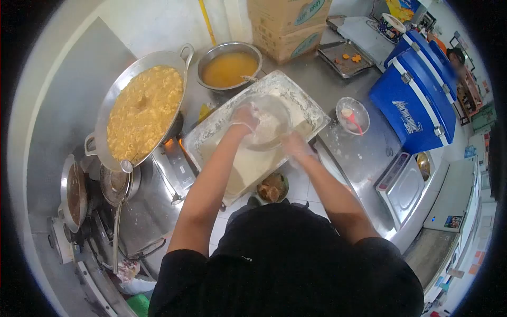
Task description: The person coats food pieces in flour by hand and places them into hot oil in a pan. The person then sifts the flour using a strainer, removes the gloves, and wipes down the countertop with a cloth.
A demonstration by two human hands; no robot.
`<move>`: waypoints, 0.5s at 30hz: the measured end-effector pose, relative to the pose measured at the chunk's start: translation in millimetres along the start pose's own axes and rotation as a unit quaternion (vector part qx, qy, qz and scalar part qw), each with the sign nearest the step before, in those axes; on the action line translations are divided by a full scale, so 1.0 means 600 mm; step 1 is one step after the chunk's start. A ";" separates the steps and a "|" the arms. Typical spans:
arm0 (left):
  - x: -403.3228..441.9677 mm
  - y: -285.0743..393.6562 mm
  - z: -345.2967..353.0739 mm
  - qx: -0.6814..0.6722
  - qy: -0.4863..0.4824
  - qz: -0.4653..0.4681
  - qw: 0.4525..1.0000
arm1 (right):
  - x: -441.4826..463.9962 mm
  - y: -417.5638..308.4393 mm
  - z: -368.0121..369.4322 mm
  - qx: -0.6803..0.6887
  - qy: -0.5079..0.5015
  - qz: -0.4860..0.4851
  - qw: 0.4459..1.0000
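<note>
A large rectangular tray (308,102) dusted with white flour lies in front of me. Over it is a round, see-through bowl or sieve (274,124), blurred, with some flour in it. My left hand (245,117), in a thin clear glove, is at its left side, partly inside; the fingers are blurred. At the lower right rim is my right hand (297,145), also in a clear glove, closed on the rim. A steel bowl of yellow liquid (230,70) stands behind the tray.
At the left, a big wok (145,113) bubbles with yellow food above a burner flame. Cardboard boxes (288,29), a baking tray (346,59), a small bowl with a pink spoon (353,116), a blue cooler (414,100) and a scale (402,185) stand around. A person is far right.
</note>
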State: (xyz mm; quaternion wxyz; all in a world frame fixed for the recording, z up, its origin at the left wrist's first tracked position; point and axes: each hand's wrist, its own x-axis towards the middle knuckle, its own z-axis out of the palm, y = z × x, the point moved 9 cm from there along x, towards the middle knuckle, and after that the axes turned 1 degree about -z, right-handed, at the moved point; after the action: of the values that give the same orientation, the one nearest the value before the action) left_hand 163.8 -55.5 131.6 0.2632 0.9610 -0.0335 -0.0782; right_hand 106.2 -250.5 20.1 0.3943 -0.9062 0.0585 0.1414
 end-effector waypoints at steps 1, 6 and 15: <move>0.006 0.001 -0.005 0.011 -0.004 0.008 1.000 | -0.001 0.002 0.009 -0.021 0.042 -0.022 0.999; 0.050 -0.037 0.086 0.289 -0.126 0.157 0.936 | -0.026 -0.026 -0.024 0.021 0.005 0.037 0.999; 0.005 0.019 -0.005 0.056 -0.089 0.037 0.994 | -0.035 -0.037 -0.051 -0.007 0.045 0.008 0.999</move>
State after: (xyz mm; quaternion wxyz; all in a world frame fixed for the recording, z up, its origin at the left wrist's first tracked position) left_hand 167.2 -64.3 139.7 0.2080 0.9615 -0.0970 -0.1512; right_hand 97.6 -257.8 61.9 0.3837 -0.9139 0.0827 0.1038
